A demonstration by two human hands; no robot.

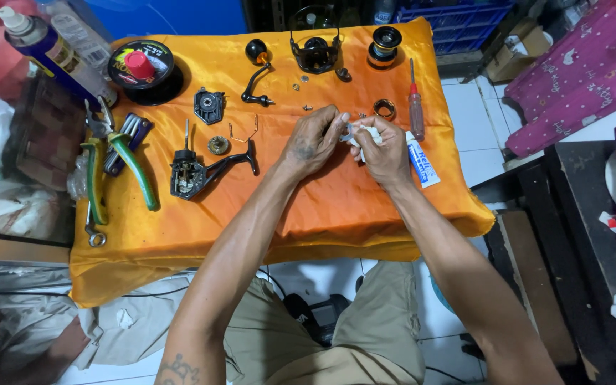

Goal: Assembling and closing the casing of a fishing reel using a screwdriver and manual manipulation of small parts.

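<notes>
White cloth (366,135) sits bunched in the right hand (383,151), whose fingers are curled shut around it. The left hand (314,141) meets it from the other side, its fingertips pinched on a small pale part (347,130) that touches the cloth; what that part is, I cannot tell, as the fingers hide most of it. Both hands hover low over the orange satin (336,207) that covers the tabletop.

Just beside the right hand lies a white and blue tube (419,161), partly under the wrist. A red-handled screwdriver (415,103) lies beyond it, with a metal ring (384,109) near its tip side. Left of the left hand rests a black reel body (197,171), and near that a brass gear (218,145) and a thin wire clip (244,133). Farther up lie a black crank handle (257,71), a rotor (316,51), a spool (383,44) and a small black side plate (209,105). Well apart at the left edge are green-handled pliers (119,160), hex keys (128,139), a reel of line (140,65) with a red hub, and a spray can (48,48).
</notes>
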